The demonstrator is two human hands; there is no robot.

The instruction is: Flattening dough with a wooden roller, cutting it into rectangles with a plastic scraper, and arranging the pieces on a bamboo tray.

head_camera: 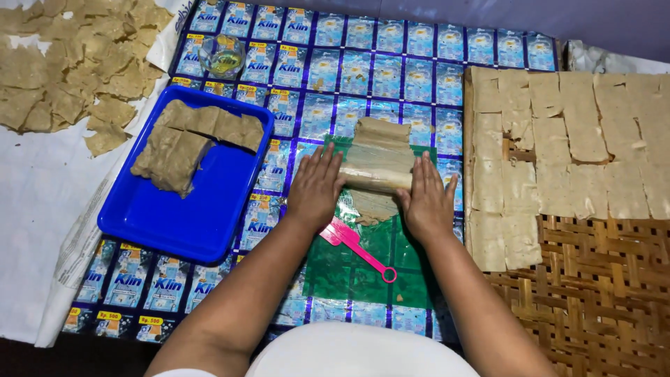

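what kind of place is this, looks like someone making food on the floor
Probably a home snack-making spot, worked at floor level. Both hands, left hand and right hand, roll dough flat; cut squares dry on a woven mat; more dough sits in a blue tray.

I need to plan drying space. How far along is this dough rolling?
Done: squares cover the woven mat's upper part. In hand: left hand and right hand press a roller over one sheet. Left: slabs in the blue tray.
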